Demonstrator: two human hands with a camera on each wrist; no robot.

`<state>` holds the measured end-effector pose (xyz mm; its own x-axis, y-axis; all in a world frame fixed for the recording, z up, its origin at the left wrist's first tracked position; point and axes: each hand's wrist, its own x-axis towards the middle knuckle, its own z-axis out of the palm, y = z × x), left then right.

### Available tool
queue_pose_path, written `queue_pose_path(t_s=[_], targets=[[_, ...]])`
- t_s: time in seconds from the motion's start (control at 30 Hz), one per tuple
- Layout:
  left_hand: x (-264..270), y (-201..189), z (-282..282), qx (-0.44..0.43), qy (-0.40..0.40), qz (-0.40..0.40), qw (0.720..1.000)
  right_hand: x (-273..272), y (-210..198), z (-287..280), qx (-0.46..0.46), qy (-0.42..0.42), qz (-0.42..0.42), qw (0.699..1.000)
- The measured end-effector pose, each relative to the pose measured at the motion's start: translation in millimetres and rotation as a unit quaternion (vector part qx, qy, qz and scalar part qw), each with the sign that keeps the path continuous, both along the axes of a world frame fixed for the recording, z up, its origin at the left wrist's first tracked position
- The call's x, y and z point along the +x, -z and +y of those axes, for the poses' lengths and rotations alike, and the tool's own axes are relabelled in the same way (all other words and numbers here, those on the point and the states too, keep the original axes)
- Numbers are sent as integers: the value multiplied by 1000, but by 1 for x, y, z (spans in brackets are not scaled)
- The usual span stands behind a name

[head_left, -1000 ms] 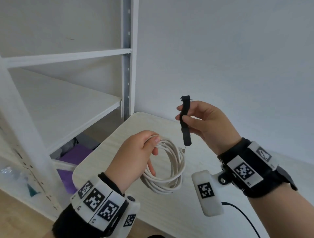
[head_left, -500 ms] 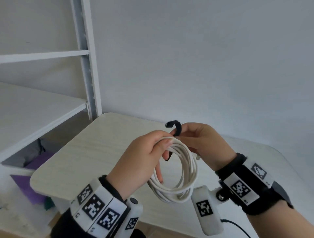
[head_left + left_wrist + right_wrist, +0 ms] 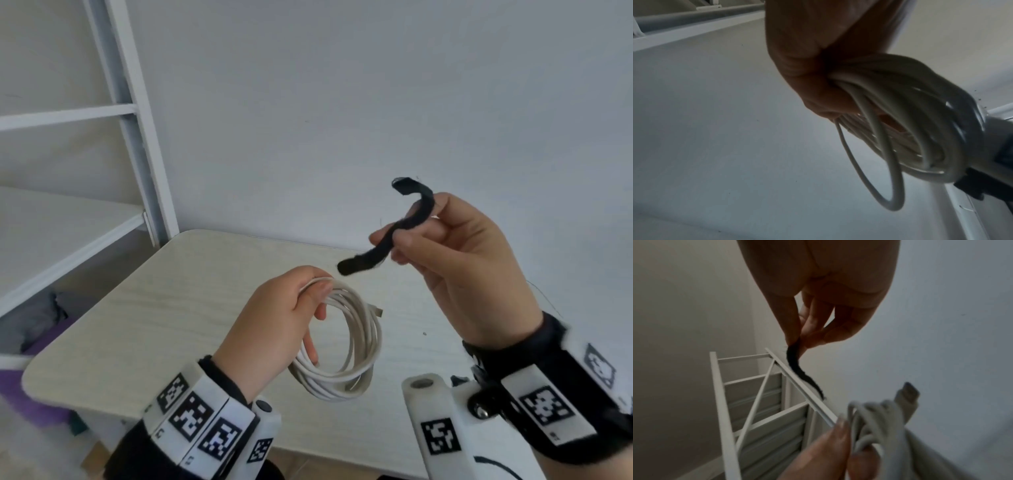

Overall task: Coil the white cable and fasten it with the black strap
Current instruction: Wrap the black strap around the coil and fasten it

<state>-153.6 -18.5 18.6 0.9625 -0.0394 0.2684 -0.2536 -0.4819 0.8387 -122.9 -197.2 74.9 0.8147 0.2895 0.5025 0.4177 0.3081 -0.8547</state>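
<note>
Pinching the coiled white cable (image 3: pixel 356 339) in the left hand (image 3: pixel 274 329), the right hand (image 3: pixel 455 267) pinches the black strap (image 3: pixel 387 236) — best threaded through the coil's centre, then wrapped snugly.

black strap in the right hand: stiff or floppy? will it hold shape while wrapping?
Probably floppy: the black strap curves in an S either side of the right hand's pinch. Likely light, since a fingertip pinch carries it. Its fuzzy edge suggests fabric that may cling to itself around the white cable.
</note>
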Motion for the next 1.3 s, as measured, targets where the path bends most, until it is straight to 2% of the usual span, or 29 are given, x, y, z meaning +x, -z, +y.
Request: queue_pose_path(t_s=[0.13,0.27,0.37,0.7,0.8,0.87,0.93,0.97,1.0,1.1,1.2,1.3], targets=[[4,-2,-1,3,-11,8,1000,-23,3,1,-77,-61,-51,994],[5,-1,-2,-3,-11,15,1000,-28,19,5,-229,7,-77,970],[4,-1,-3,-9,-16,16,1000,-29,26,8,-287,29,-68,955],[6,-1,-4,-23,-15,25,999,-35,27,12,-289,35,-12,957],[5,-2,-5,-23,-18,17,999,-31,34,16,-287,76,-32,954],[6,-1,-6,-25,-24,11,999,-28,42,18,-326,156,-119,925],[6,0,-5,-34,-25,14,999,-26,48,21,-393,244,-237,854],[6,1,-5,-40,-23,17,999,-24,51,22,-406,274,-262,832],[6,1,-5,-43,-22,19,999,-22,53,22,-404,295,-265,825],[4,1,-6,-38,-15,20,999,-15,54,23,-377,317,-236,838],[4,-1,-7,-32,0,16,999,-13,54,26,-358,266,-178,877],[4,-2,-6,-25,4,18,1000,-11,53,27,-390,228,-164,877]])
